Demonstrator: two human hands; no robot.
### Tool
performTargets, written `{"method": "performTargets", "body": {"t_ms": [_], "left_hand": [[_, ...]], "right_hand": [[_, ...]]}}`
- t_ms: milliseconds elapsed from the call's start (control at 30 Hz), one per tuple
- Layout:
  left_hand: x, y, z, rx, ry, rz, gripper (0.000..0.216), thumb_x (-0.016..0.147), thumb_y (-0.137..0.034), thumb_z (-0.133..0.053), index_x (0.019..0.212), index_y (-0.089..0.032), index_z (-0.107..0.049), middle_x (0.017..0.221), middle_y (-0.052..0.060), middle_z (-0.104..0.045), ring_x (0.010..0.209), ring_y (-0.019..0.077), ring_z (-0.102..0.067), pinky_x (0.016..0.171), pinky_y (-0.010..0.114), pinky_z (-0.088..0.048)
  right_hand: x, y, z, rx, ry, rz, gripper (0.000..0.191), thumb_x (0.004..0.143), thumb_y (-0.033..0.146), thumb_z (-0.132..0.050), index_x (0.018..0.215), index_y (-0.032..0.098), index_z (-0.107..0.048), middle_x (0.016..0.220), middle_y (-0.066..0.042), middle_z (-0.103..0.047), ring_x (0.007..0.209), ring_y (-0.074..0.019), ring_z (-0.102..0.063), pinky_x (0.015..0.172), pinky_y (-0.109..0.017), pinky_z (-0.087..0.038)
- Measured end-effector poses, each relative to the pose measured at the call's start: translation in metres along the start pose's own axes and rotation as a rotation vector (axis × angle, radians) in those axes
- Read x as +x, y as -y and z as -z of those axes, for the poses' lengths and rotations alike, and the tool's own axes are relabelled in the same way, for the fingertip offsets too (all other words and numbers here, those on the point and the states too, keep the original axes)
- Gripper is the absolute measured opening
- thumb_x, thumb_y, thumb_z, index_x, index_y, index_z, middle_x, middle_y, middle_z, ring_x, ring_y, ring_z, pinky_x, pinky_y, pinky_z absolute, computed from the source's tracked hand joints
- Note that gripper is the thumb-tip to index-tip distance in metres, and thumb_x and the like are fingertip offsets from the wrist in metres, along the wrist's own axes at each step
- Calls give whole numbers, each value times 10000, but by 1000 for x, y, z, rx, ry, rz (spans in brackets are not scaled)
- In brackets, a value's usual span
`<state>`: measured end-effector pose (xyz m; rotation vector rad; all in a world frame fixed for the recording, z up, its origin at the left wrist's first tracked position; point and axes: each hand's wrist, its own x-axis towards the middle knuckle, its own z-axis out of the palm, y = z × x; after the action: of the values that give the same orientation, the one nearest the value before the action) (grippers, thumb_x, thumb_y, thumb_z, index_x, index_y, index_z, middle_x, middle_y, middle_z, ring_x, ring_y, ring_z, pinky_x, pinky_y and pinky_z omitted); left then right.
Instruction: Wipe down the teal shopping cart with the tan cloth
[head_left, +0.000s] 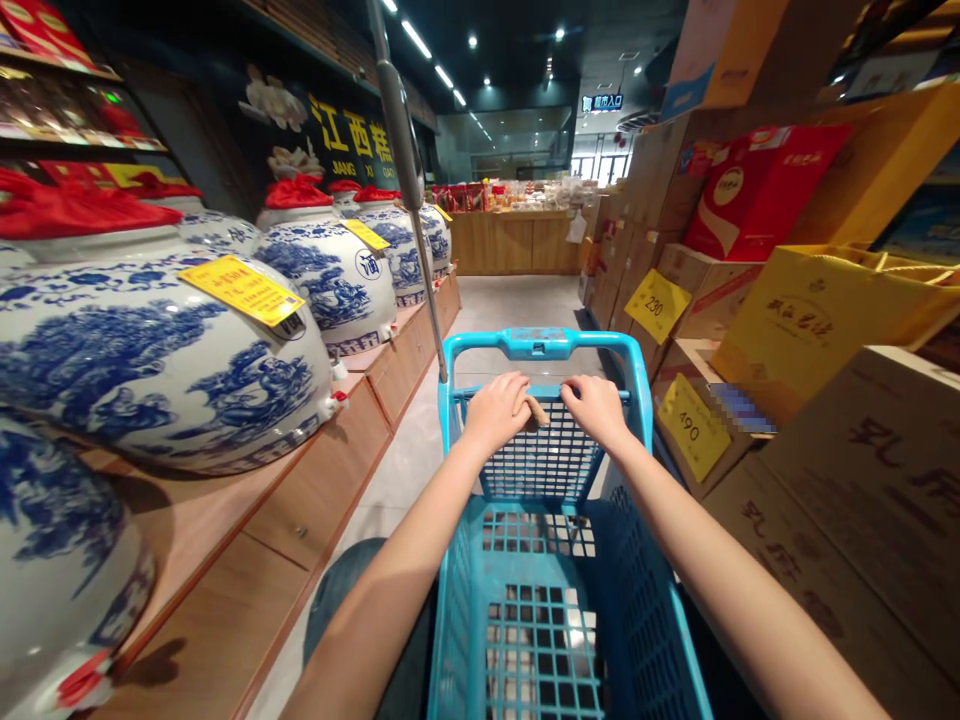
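Observation:
Between my arms is a blue plastic shopping basket (559, 620) with grid walls and floor; nothing lies inside it. My left hand (499, 412) is closed over the basket's far bar and holds a small brown cloth (535, 410), bunched up against the grid panel. To its right, my right hand (596, 405) is wrapped round the same bar. Beyond both hands rises the basket's blue end frame (538, 343) with a latch piece in its middle. A grey metal pole (403, 130) stands up at the basket's far left corner.
Large blue-and-white jars (142, 370) with red cloth tops stand on a wooden shelf (300, 510) along the left. Stacked cartons (832, 530), a yellow gift bag (810, 320) and price cards line the right. A tiled aisle (517, 300) leads to a wooden counter (514, 243) with goods.

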<state>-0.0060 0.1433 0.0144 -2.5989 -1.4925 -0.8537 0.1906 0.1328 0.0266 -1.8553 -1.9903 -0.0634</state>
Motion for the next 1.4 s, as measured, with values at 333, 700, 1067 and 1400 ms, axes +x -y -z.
{"method": "performTargets", "body": {"t_ms": [333,700,1067,1400], "left_hand": [[18,-10,10,103,91,50,364,949,-235,-598,1292,-198,-714,1346,99,-757,1247,288,-715,1049,400,-594],[16,7,3,3,112,-90,450,1022,-243,-507,1446,-144,-621,1556,148,-606,1482,275,-543,1258,459,-428],[30,-8,-2,107,164,-141,410,1025,-177,-501,1422,-123,-590,1547,182,-596,1465,294,-551,1234,455,-452],[20,1,-7,103,30,-65,390,986,-97,-478,1353,-147,-600,1501,182,-617,1490,309,-518,1238,504,-456]], "right_hand": [[4,1,-8,-10,-44,-27,337,1027,262,-451,1010,188,-779,1105,-101,-813,1081,-263,-699,929,-367,-393],[9,-46,-10,62,70,288,404,1027,346,-548,1331,130,-704,1248,-161,-757,1192,-319,-675,1045,-431,-465],[12,-79,-17,101,-139,398,366,1024,323,-544,1271,130,-732,1294,-203,-725,1212,-334,-673,1078,-492,-527],[-4,-82,-6,65,-175,249,353,1025,320,-542,1239,126,-745,1233,-176,-767,1131,-322,-719,1002,-447,-582]]}}
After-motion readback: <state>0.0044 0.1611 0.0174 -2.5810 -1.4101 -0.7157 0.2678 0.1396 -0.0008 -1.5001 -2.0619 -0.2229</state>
